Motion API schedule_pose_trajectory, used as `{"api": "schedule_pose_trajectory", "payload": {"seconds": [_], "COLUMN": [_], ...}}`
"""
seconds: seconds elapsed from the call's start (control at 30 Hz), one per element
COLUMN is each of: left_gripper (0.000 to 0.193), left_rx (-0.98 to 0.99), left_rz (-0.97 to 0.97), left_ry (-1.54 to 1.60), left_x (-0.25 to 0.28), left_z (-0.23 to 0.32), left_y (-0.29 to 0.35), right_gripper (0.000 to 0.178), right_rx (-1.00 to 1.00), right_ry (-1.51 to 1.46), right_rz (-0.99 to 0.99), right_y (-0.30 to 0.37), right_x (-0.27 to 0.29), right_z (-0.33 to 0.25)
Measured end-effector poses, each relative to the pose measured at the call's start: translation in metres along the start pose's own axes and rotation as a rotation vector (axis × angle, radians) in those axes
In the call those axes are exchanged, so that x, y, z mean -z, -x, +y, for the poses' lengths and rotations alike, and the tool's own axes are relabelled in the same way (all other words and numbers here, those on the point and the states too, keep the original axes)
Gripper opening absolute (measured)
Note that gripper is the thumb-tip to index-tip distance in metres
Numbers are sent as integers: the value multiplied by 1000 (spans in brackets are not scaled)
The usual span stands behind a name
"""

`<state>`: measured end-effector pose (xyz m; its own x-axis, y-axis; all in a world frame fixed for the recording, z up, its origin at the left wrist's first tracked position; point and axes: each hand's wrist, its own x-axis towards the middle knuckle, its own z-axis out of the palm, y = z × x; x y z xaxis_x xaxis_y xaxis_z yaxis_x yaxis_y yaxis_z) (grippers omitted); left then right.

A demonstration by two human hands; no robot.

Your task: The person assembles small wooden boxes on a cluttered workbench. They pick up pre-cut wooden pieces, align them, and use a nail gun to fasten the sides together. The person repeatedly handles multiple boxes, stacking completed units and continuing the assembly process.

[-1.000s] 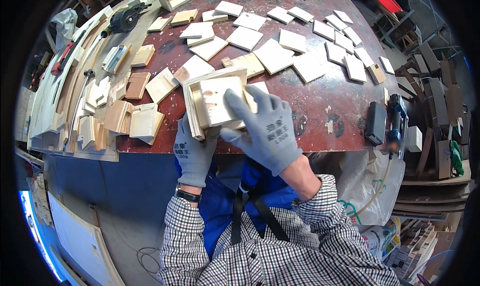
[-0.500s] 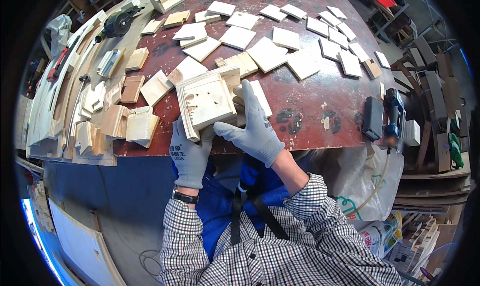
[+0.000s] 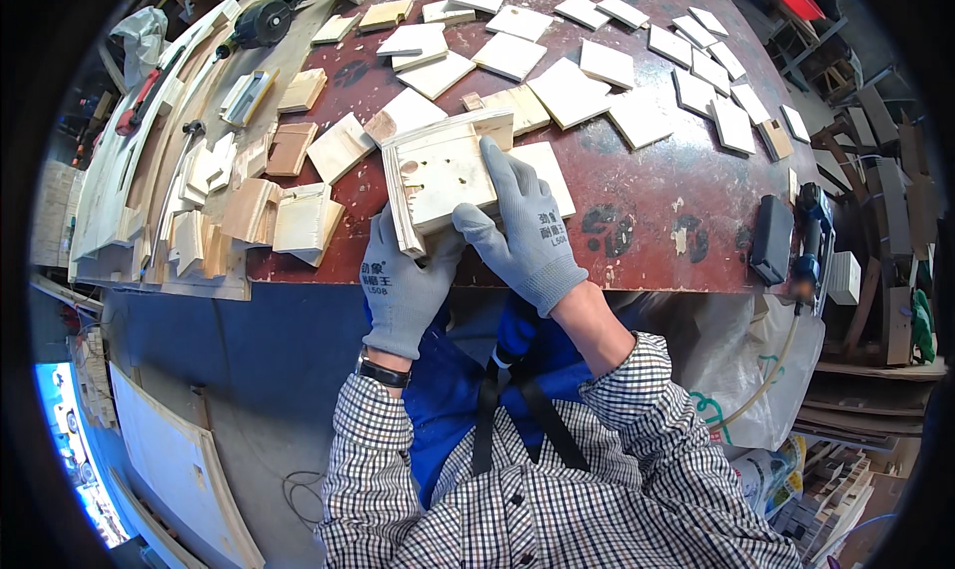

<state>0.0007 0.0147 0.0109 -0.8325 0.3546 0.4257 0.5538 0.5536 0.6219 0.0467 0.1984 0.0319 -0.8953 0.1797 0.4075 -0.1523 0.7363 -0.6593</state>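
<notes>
A small open box of pale plywood (image 3: 438, 176) rests near the front edge of the dark red worktable (image 3: 647, 211). Both hands wear grey gloves. My left hand (image 3: 406, 285) grips the box's near left corner from below. My right hand (image 3: 522, 233) presses flat on the box's right side, fingers spread up over its face. A loose plywood square (image 3: 550, 176) lies under and behind the right hand.
Several plywood squares (image 3: 572, 92) are scattered across the table's far half. Stacked wood pieces (image 3: 298, 221) and offcuts fill the left side, with a power tool (image 3: 261, 20) at the far left. A cordless drill (image 3: 808, 243) and battery lie at the right edge.
The box has shifted a little up and to the left under my hands, and my right hand has slid from its front onto its right side. The left hand keeps its grip.
</notes>
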Motion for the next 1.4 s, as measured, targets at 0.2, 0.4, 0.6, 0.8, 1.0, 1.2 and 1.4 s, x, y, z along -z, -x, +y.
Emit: {"api": "schedule_pose_trajectory", "payload": {"seconds": [0.2, 0.4, 0.6, 0.8, 1.0, 1.2, 1.4], "left_gripper": [55, 56, 66, 72, 103, 80, 69], "left_rx": [63, 52, 126, 169, -78, -356, -219], "left_rz": [56, 97, 67, -21, 58, -94, -317], "left_ry": [45, 33, 127, 86, -127, -384, -261], "left_x": [1, -2, -3, -3, 14, 39, 46], "left_z": [4, 4, 6, -3, 17, 47, 37], "left_y": [-3, -3, -2, 3, -2, -37, -44], "right_gripper": [95, 101, 97, 91, 89, 88, 81], "right_rx": [-38, -177, -199, -154, -155, -35, 67], "right_ry": [-76, -315, -342, -392, -483, -552, -215], "right_rz": [-107, -259, -261, -158, -126, 76, 201], "right_y": [1, 3, 2, 8, 12, 17, 22], "right_x": [6, 24, 24, 17, 13, 0, -4], "right_z": [7, 15, 20, 26, 28, 37, 24]}}
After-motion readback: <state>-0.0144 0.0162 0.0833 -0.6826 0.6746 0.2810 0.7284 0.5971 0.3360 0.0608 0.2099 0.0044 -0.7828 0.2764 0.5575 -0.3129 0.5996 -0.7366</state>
